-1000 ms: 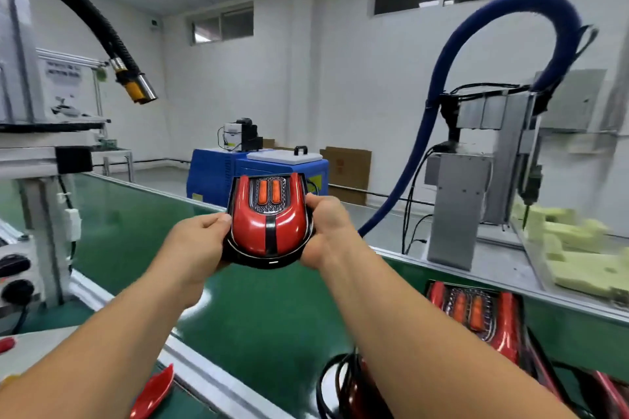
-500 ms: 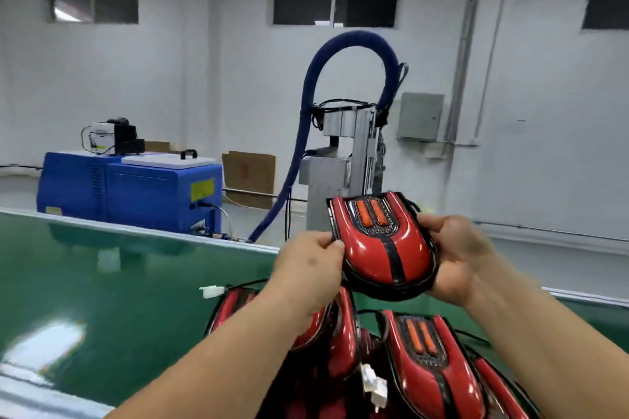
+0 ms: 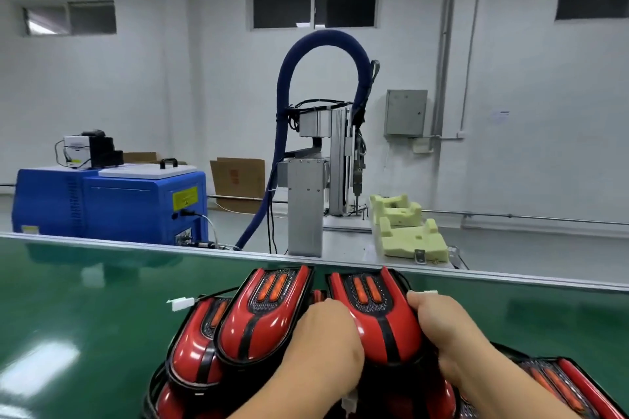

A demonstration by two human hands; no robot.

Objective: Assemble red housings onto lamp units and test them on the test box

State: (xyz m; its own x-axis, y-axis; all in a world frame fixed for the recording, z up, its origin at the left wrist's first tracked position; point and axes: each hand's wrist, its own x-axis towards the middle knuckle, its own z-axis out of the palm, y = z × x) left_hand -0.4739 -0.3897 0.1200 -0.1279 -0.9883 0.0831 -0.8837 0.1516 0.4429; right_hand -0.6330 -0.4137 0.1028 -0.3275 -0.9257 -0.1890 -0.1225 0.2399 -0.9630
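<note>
- Grips the red lamp unit (image 3: 381,320) at its left side with the left hand (image 3: 326,347), fingers curled onto the housing.
- Grips the same unit at its right side with the right hand (image 3: 452,333), fingers curled around the rim.
- Holds it in the lower middle of the frame, just beside another lamp unit (image 3: 262,313) of the pile; cannot tell if touching.
- Under the pile, the green conveyor belt (image 3: 85,316); near the pile's left, a white connector (image 3: 182,303).
- Behind the belt: blue machine (image 3: 112,204) at middle left, blue hose (image 3: 323,41) at centre, yellow foam blocks (image 3: 408,231) to the right.

A glossy green conveyor belt (image 3: 85,316) carries piled red lamps (image 3: 262,313).
</note>
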